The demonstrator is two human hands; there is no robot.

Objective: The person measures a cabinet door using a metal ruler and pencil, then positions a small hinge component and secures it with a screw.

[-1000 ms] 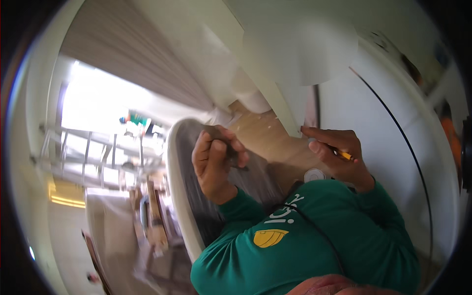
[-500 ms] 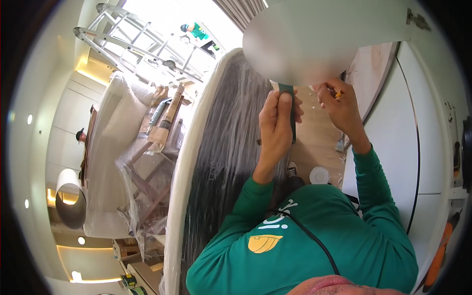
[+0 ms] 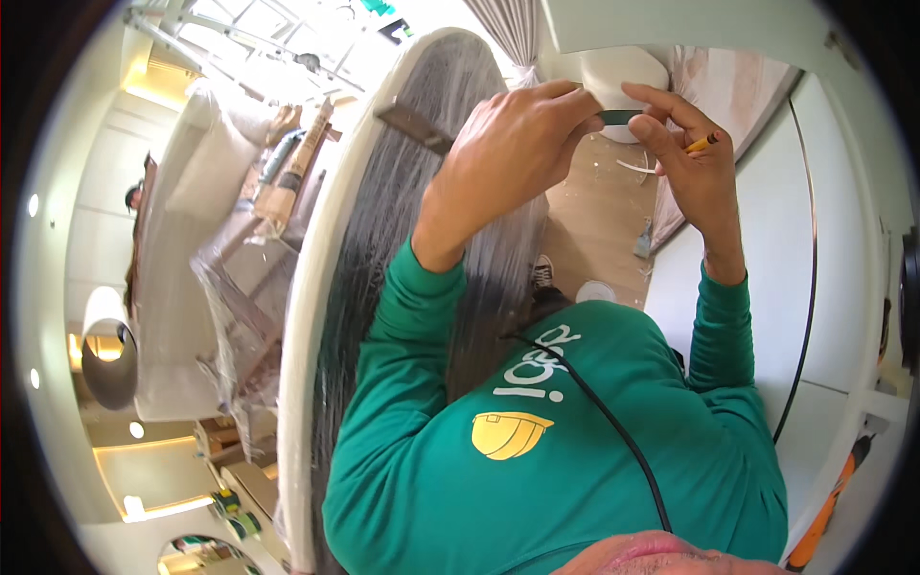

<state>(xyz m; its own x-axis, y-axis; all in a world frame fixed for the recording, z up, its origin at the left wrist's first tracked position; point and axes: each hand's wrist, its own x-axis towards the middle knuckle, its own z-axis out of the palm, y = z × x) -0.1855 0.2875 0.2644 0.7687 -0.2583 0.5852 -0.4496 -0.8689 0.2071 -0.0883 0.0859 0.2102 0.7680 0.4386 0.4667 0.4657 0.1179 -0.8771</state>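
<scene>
The left hand (image 3: pixel 513 144) pinches a dark green strip (image 3: pixel 621 117), its end jutting past the fingertips toward the right hand (image 3: pixel 700 182), whose thumb and forefinger stand parted at that end while curled fingers clasp a yellow pencil (image 3: pixel 702 144). Beyond lies wood-toned floor (image 3: pixel 596 225).

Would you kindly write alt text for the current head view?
A left hand holds a narrow dark green strip, its end near the right hand, which holds a thin yellow stick. A dark plastic-wrapped surface with a pale rounded rim extends on the left.
</scene>
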